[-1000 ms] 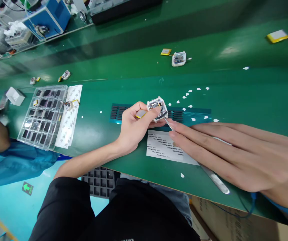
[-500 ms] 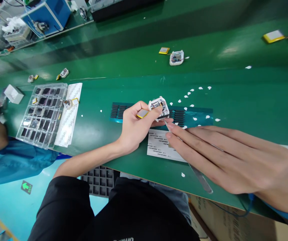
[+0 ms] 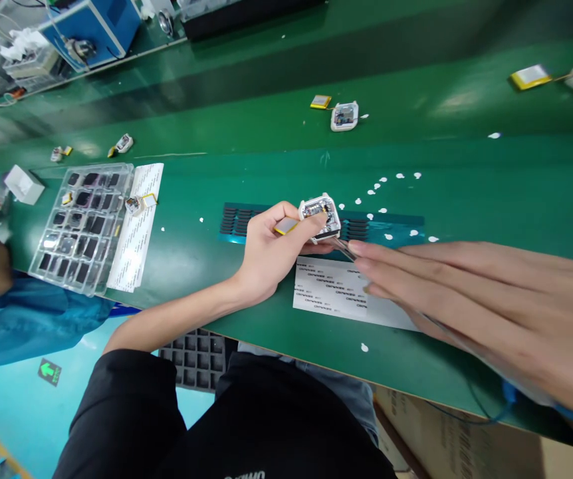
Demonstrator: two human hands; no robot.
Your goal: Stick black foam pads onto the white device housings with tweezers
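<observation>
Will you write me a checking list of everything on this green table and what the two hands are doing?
Surface: green bench top, dotted with small white paper bits.
Job's things: small white square open-backed device; thin metal tweezers, tip at the device; white printed label sheet; teal strip of black pads.
Clutter: clear plastic compartment tray; another white device with yellow battery.
Hands: left hand holds the device; right hand holds the tweezers.
Cables: thin blue cord at the right wrist.
Surroundings: co-worker's blue sleeve; blue machine.

Long green workbench [image 3: 466, 173], glossy under overhead light, above pale blue floor [image 3: 12, 412].
</observation>
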